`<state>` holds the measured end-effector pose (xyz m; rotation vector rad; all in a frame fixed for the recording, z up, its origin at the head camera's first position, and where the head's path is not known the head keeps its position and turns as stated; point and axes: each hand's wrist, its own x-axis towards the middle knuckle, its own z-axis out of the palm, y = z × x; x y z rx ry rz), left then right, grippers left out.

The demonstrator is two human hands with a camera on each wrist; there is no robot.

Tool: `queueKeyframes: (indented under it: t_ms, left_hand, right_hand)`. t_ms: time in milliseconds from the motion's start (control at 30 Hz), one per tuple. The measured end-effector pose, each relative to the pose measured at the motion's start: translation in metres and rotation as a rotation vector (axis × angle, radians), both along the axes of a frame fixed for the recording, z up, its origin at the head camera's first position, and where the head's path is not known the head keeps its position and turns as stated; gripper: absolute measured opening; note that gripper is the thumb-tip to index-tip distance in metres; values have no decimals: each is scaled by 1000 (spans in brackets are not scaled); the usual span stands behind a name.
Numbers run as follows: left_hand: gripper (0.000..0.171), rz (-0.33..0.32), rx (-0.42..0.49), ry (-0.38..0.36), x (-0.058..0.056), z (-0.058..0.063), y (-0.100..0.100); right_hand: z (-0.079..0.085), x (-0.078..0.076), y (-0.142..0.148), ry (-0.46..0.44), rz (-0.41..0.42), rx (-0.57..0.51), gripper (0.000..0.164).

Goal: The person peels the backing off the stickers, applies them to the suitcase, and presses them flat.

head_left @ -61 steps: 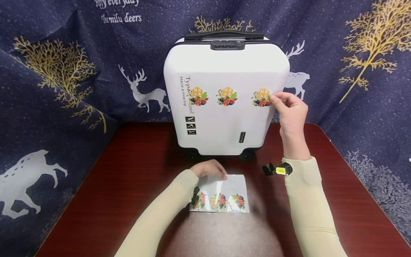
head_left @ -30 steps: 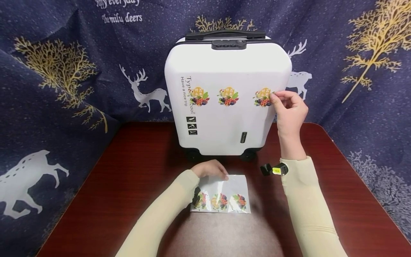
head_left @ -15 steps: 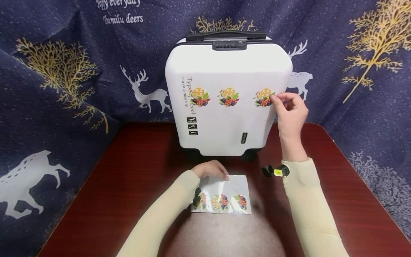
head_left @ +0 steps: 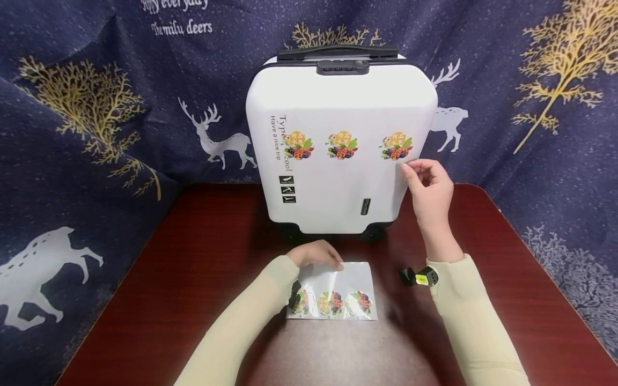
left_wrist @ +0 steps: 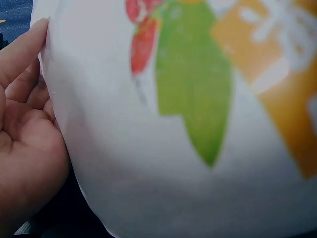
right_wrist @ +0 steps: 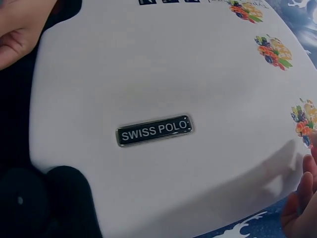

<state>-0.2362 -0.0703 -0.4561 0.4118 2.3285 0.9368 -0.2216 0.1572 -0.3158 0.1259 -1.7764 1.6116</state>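
Note:
A white suitcase stands upright with three fruit stickers in a row across its front: left sticker, middle sticker and right sticker. Just below the right sticker is my right hand, its thumb and forefinger tips close to the suitcase face and nothing visible between them. In the right wrist view the fingers lie by that sticker's edge. My left hand pinches a sticker sheet at its upper left, thumb in front and fingers behind. Along the sheet's lower part are three more fruit stickers.
The suitcase rests on a dark red table, its wheels towards me. A SWISS POLO badge sits low on its front, and a black carry handle on top. Behind hangs a blue cloth printed with deer and trees.
My right hand has come away from the right sticker's edge and moved down a little, baring the whole sticker. The left hand and the sheet stay in place.

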Motion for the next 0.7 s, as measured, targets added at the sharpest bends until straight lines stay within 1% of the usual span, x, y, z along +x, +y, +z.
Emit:
queueKeyframes:
  t_ms: [367,500,633,700]
  left_hand:
    - [22,5,5,-2,1,0,-1]
    - [22,7,5,0,1,0,-1]
    - [22,13,8,-3,1,1,-1]
    - [23,16,10,-6,1,1,-1]
  right_hand:
    - [-12,7,1,-66,-1,51,17]
    - [-18,10,1,-95,-7,84,8]
    - [-24,14,1,-123,-7,129,20]
    - [-28,17,1,-138,-9,153,22]
